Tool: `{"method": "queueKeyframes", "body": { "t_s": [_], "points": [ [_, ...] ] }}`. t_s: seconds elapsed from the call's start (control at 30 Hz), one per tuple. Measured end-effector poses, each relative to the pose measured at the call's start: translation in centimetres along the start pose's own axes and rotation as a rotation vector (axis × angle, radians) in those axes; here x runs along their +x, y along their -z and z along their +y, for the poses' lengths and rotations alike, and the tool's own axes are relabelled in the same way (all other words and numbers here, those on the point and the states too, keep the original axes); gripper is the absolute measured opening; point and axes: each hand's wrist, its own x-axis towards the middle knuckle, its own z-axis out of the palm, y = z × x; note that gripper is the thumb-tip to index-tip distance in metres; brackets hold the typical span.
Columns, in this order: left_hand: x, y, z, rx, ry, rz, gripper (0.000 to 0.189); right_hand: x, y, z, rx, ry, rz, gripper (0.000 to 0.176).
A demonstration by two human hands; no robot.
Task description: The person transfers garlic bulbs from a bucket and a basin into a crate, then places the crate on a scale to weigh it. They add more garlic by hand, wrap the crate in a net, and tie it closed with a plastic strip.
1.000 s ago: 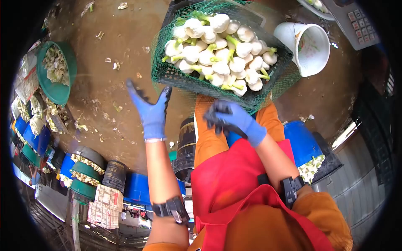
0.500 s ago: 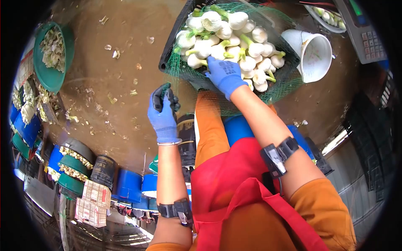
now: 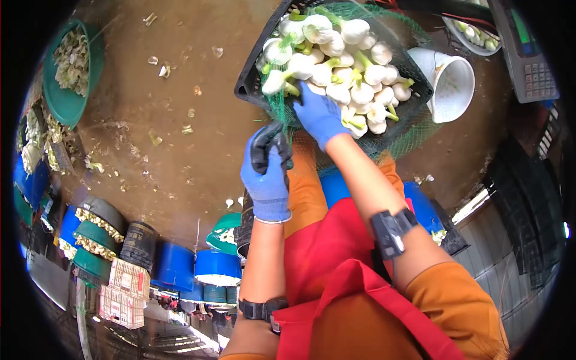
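Note:
White garlic bulbs (image 3: 339, 60) with short green stems fill a black crate (image 3: 249, 81) lined with green netting (image 3: 414, 129). My right hand (image 3: 319, 114), in a blue glove, reaches over the crate's near edge beside the bulbs; its fingertips are partly hidden among netting and garlic, so its grip is unclear. At the crate's near left corner, my left hand (image 3: 268, 162), in a blue glove with dark finger pads, has its fingers curled round the gathered edge of the netting.
A white bucket (image 3: 459, 89) lies tipped right of the crate, near a scale (image 3: 537, 72). A green basin (image 3: 90, 66) of peelings is at the upper left. Blue tubs (image 3: 174, 264) and stacked crates (image 3: 129, 279) stand lower left. Scraps lie on the brown floor.
My left hand has moved right and slightly down, closer to the crate, drawing the netting along. My right hand stays by the bulbs. The view has shifted a little.

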Motion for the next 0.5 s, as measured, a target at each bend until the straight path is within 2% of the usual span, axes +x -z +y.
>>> {"method": "queueKeyframes", "body": {
  "t_s": [0.07, 0.1, 0.13, 0.17, 0.2, 0.23, 0.3, 0.33, 0.37, 0.4, 0.43, 0.5],
  "points": [
    [0.0, 0.6, -0.2, -0.084, -0.007, 0.005, 0.027, -1.8, -1.3, 3.9, 0.512, 0.041, 0.058, 0.050],
    [-0.4, 0.7, -0.4, -0.088, -0.006, 0.008, 0.027, -4.4, 2.3, 3.1, 1.061, -0.189, -0.202, 0.056],
    [-0.8, 0.7, -0.9, -0.063, 0.061, -0.042, 0.028, -6.3, 4.7, 2.9, 1.188, -0.220, -0.251, 0.053],
    [-1.2, 0.4, -1.7, -0.038, 0.129, -0.094, 0.029, -7.7, 6.4, 3.4, 1.183, -0.236, -0.351, 0.051],
    [-1.4, -0.2, -3.0, 0.062, 0.002, -0.147, 0.028, -8.7, 6.1, 4.9, 1.376, -0.232, -0.499, 0.050],
    [-1.9, -0.6, -4.2, 0.174, -0.014, -0.196, 0.028, -9.5, 5.5, 6.2, 1.569, -0.226, -0.646, 0.050],
    [-2.7, -2.3, -4.8, 0.349, -0.053, -0.300, 0.027, -9.9, 5.2, 4.6, 1.154, -0.097, -0.452, 0.064],
    [-3.2, -2.6, -5.4, 0.450, -0.063, -0.319, 0.028, -9.7, 6.1, 3.9, 1.108, 0.048, -0.473, 0.055],
    [-3.8, -2.7, -6.0, 0.555, -0.072, -0.338, 0.029, -9.0, 8.0, 1.7, 1.151, -0.059, -0.511, 0.040],
    [-3.6, -2.7, -4.8, 0.468, -0.127, -0.347, 0.031, -8.0, 6.5, 1.8, 1.294, -0.147, -0.368, 0.036],
    [-4.1, -2.0, -4.4, 0.252, 0.106, -0.341, 0.039, -7.2, 5.3, 2.4, 1.434, -0.237, -0.217, 0.031],
    [-4.0, 1.6, -6.4, 0.022, 0.377, -0.123, 0.051, -7.2, 6.5, 2.9, 1.374, -0.235, -0.132, 0.030]
  ]
}}
